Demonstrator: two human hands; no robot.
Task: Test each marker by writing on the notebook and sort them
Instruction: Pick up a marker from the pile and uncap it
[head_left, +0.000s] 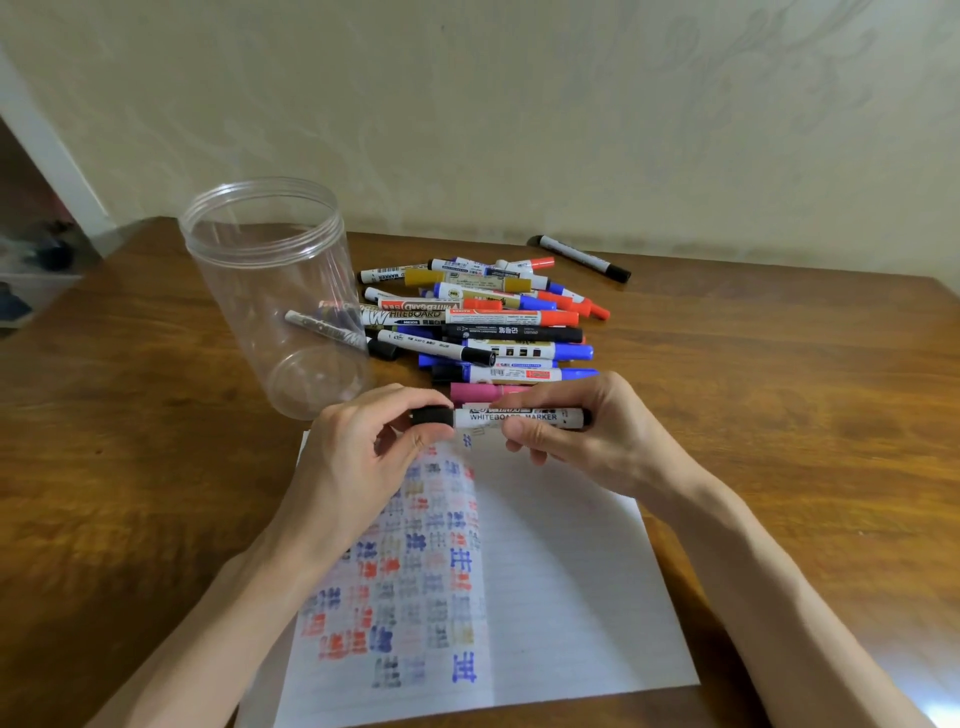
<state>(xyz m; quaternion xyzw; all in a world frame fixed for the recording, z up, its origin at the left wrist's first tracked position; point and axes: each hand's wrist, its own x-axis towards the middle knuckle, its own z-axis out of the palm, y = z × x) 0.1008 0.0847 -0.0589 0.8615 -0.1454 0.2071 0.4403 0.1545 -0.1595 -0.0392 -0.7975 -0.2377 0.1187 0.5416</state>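
Fingertips (418, 441) of the left hand (363, 457) pinch the black cap (432, 416) of a white-barrelled whiteboard marker (514, 417). Fingers (522, 432) of the right hand (587, 436) curl round its barrel, holding it level just above the top edge of a white lined notebook page (561, 597). Rows of blue, red and grey test marks fill the page's left half, so many tests look done. Beyond, a heap of mixed coloured markers (478, 322) lies unsorted beside a clear plastic jar (275, 291) (nearly empty, it seems). One black-capped marker (579, 258) lies apart by the wall, so sorting appears barely begun.
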